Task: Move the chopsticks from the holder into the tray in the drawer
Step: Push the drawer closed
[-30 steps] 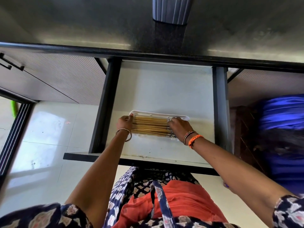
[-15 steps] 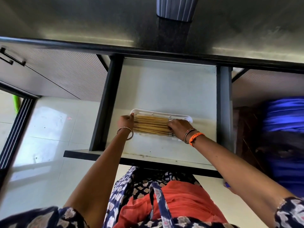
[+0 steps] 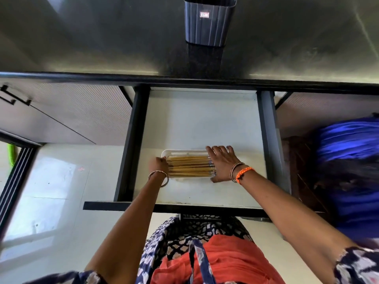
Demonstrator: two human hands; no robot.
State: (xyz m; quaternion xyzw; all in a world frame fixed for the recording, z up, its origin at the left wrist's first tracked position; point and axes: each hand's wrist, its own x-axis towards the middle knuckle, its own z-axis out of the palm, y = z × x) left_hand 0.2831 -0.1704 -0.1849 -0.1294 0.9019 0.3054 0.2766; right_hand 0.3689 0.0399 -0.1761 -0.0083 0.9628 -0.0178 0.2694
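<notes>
- At far left, a grey cabinet door (image 3: 61, 117) carries a black bar handle (image 3: 14, 98), above a pale tiled floor (image 3: 47, 191).
- The left hand (image 3: 159, 166) sits at the left end of the tray, fingers curled against the chopstick ends; a thin metal bangle (image 3: 159, 177) circles its wrist. Motion blur hides whether it pinches anything.
- The white tray (image 3: 174, 153) lies in the open drawer (image 3: 205, 124), whose floor is white and whose sides are black.
- The chopsticks (image 3: 188, 166), tan wood, lie side by side in the tray, running left to right and filling most of it.
- On the dark tabletop (image 3: 102, 37) above the drawer stands the dark ribbed holder (image 3: 209, 25); its small label (image 3: 204, 14) is too blurred to read.
- The right hand (image 3: 222, 162) lies flat over the right ends of the chopsticks, fingers spread and straight, reaching past the tray's far rim; bangles and an orange braided band (image 3: 244, 174) sit on its wrist.
- At far right is a blurred blue shape (image 3: 348, 160).
</notes>
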